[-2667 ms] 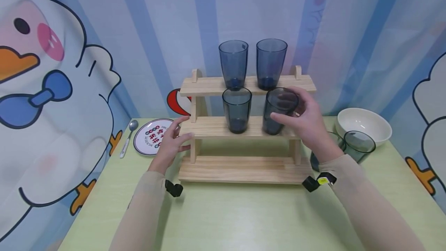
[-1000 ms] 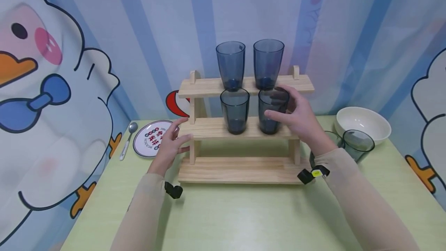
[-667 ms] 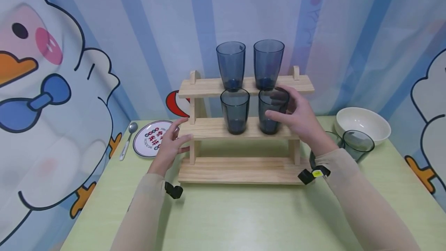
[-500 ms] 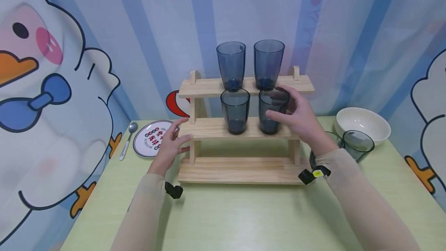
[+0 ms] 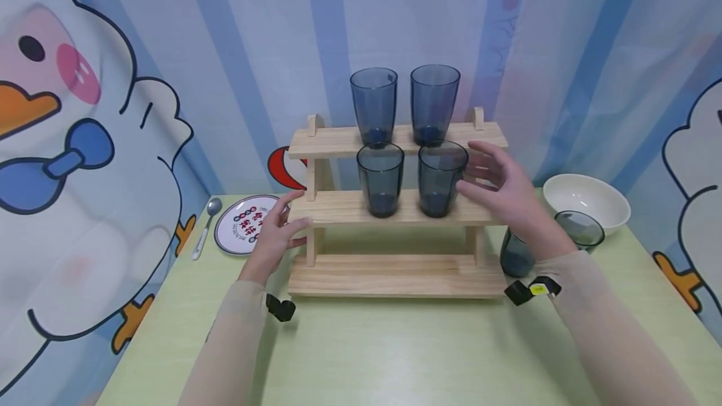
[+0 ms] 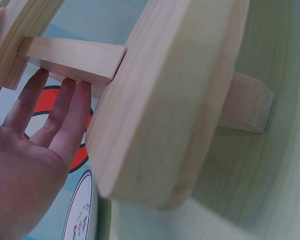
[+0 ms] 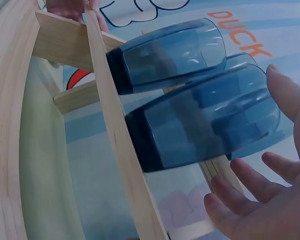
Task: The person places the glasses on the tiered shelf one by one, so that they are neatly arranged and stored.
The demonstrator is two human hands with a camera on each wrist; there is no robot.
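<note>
A three-tier wooden shelf rack [image 5: 400, 274] stands on the table. My left hand [image 5: 274, 237] holds its left end at the middle tier; in the left wrist view the fingertips [image 6: 82, 92] touch an upright post and the thumb lies on the shelf. The right front tumbler [image 5: 441, 180], smoky blue and upright, stands on the middle shelf beside the left front tumbler [image 5: 381, 180]. Just right of it is my right hand [image 5: 516, 196], fingers spread and holding nothing. The right wrist view shows a gap between its fingers and the tumbler [image 7: 205, 120].
On the top shelf stand two matching tumblers [image 5: 375, 105]. A tumbler [image 5: 516, 257] and another glass [image 5: 581, 229] are on the table at right, partly behind my wrist, near a white bowl [image 5: 586, 196]. At left lie a plate [image 5: 242, 230] and a spoon [image 5: 205, 230].
My right hand shifted the right front tumbler slightly left on the middle shelf, then let go and drew back to the right. My left hand has stayed at the rack's left end.
</note>
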